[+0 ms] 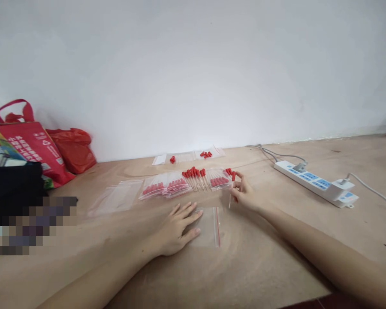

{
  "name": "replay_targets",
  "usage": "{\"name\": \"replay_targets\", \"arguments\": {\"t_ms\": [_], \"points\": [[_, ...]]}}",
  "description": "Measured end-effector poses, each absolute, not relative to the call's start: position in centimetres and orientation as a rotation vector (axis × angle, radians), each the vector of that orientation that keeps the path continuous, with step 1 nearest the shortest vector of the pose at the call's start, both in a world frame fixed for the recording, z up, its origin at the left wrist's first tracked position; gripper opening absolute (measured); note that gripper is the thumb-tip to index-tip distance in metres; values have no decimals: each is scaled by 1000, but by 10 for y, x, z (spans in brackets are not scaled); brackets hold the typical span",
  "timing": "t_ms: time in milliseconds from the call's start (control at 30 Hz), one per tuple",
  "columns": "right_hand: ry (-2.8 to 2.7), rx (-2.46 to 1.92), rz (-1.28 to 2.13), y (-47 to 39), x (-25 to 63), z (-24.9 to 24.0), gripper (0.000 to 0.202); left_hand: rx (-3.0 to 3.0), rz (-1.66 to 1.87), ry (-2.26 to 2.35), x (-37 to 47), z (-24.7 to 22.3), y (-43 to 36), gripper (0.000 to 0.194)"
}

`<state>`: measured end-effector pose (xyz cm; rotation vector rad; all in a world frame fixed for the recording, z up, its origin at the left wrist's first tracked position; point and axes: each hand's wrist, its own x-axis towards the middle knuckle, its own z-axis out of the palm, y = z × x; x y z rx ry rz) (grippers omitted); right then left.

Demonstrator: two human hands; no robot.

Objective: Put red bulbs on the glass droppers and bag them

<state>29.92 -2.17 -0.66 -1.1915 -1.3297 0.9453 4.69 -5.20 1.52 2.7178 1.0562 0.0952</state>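
My left hand (180, 229) lies with fingers spread on a clear zip bag (207, 227), whose red-lined seal faces right. Between the fingertips of my right hand (242, 191), a thin white stick with a red head (233, 176) is pinched, its pale end pointing down. Just left of that hand are a bag of red-headed sticks (219, 182) and a loose row of red-headed sticks (194, 173). Further left, filled zip bags (165, 187) overlap. Some of the palm-side fingers of my right hand are hidden.
Flat clear bags (119, 197) lie to the left. Near the wall are more bags with red pieces (206, 154). A white power strip (309, 178) with plugs and cables stands right. A red shopping bag (35, 146) and red plastic bag (72, 148) stand left.
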Motion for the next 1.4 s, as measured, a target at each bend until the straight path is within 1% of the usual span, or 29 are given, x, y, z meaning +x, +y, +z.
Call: {"name": "replay_targets", "arguments": {"t_ms": [67,133,233,567,700,800,867,967,1033,1100,1200,1400], "points": [[-1267,-1155,1063,-29,293,-8,82,2697,138,1143,53,11,-53,47],[-1207,-1153,1110,-33,288,-9,90,2685,183,1189,57,8,-53,47],[-1171,-1161,1109,-33,285,-11,92,2674,213,1213,59,6,-54,47],[-1142,-1153,1121,-40,274,-10,79,2652,197,1259,59,8,-55,48],[-1039,-1104,1190,-44,269,-8,62,2632,214,1280,61,6,-54,48],[-955,-1063,1263,-47,265,-7,45,2574,240,1362,68,3,-53,50],[-913,-1038,1309,-49,265,-7,38,2522,276,1414,74,0,-52,51],[-882,-1024,1376,-47,269,-9,30,2441,430,1432,76,-2,-49,49],[-867,-1035,1426,-45,273,-9,26,2419,563,1350,71,0,-47,44],[-848,-1053,1457,-43,277,-8,24,2461,589,1171,61,3,-45,39],[-897,-1104,1427,-41,280,-6,27,2546,484,970,47,8,-44,35],[-1276,-1231,1312,-41,281,-11,33,2560,478,1036,44,8,-47,37]]}}
